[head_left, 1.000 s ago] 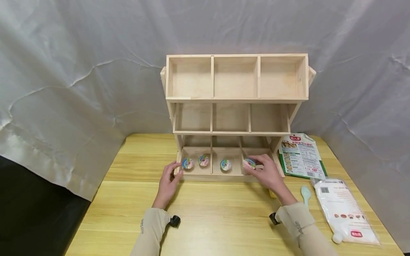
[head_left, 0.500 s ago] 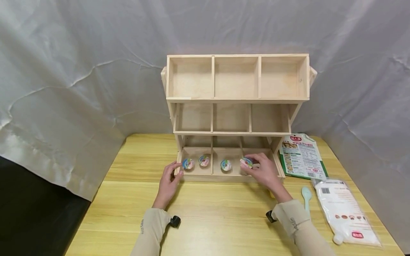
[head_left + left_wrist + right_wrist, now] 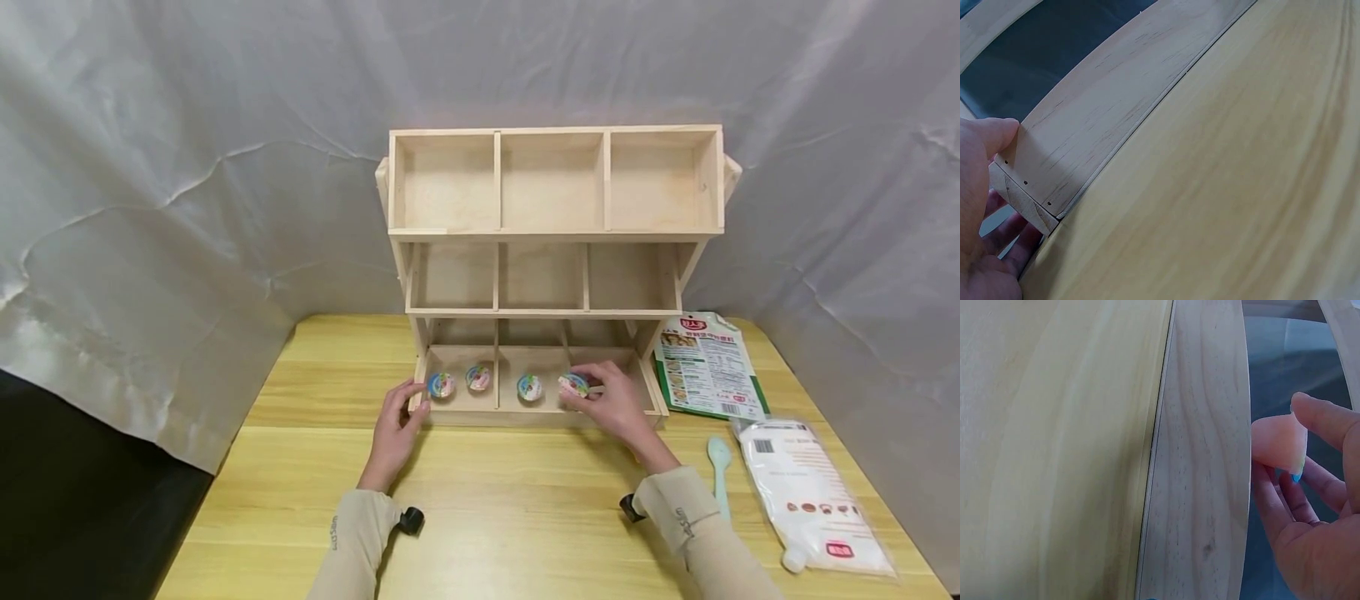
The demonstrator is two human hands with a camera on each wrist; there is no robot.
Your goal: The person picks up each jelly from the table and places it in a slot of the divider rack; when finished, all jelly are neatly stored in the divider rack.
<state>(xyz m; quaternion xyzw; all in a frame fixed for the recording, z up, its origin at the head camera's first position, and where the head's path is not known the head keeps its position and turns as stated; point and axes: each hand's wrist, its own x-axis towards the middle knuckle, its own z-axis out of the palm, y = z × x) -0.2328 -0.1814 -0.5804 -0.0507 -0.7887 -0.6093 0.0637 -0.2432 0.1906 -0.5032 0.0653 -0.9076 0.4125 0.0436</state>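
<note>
A three-tier wooden rack (image 3: 551,233) stands on the table. My left hand (image 3: 393,429) grips the left front corner of its bottom tray (image 3: 480,417). In the left wrist view the thumb lies on the front board's top edge, with fingers round the side. My right hand (image 3: 613,404) pinches a small jelly cup (image 3: 573,385) by its lid rim, near the divider of the right compartment. Its pink, see-through body (image 3: 1277,442) shows tilted in the right wrist view. Two jelly cups (image 3: 441,385) (image 3: 477,378) sit in the left compartment, another jelly cup (image 3: 529,387) in the middle one.
Right of the rack lies a green and white food packet (image 3: 708,367). A pale green spoon (image 3: 720,467) and a clear bag of white powder (image 3: 810,496) with a spout lie nearer. Grey cloth (image 3: 187,208) hangs behind and at the sides.
My right hand has moved slightly left with the pinched jelly cup, towards the middle compartment. The left hand stays at the tray's corner.
</note>
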